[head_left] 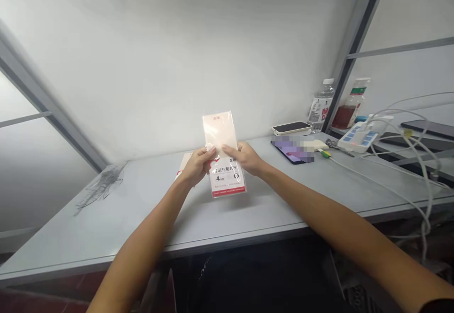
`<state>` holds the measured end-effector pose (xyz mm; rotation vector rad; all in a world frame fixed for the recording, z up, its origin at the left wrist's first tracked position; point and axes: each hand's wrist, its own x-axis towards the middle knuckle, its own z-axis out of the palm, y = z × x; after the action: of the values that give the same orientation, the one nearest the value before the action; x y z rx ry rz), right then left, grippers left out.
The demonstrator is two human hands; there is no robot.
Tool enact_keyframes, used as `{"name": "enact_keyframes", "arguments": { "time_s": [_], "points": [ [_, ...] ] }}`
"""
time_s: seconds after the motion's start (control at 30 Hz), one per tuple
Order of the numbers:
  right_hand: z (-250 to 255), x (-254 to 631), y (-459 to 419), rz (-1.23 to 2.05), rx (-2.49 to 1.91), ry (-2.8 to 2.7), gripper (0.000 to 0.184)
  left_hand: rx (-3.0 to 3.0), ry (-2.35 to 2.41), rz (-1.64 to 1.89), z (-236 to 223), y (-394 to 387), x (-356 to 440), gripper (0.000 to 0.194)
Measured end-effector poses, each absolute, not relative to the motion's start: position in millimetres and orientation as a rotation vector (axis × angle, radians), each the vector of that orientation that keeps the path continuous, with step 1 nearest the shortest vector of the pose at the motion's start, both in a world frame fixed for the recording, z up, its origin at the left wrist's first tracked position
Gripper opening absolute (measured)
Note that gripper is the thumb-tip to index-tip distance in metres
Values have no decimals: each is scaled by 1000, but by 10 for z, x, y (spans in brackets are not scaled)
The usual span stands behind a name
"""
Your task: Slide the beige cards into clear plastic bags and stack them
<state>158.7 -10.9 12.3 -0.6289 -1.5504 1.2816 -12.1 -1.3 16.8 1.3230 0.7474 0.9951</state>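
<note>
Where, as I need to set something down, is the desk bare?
Bare desk lies between the dark scribbly patch and the partly hidden packet, with more between the right forearm and the white cable. The right rear is crowded: phones, bottles, power strip.

The desk's (142, 190) front left lies open. Right of the right hand (247, 158), phones (292, 127), cables (424, 225) and power strip (357, 136) obstruct.

Cubicle-like workspace — desk (124, 209), panels (28, 176), power strip (353, 136)
</note>
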Motion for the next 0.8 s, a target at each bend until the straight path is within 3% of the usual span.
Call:
{"name": "enact_keyframes", "arguments": {
  "time_s": [0.27, 0.8],
  "points": [
    [114, 1577, -103, 1253, -618, -1586, 38, 1352, 673, 952, 171, -48, -110, 41],
    [78, 1571, -107, 1255, -658, -1606, 38, 1377, 755, 990, 196, -52, -110, 31]
  ]
}}
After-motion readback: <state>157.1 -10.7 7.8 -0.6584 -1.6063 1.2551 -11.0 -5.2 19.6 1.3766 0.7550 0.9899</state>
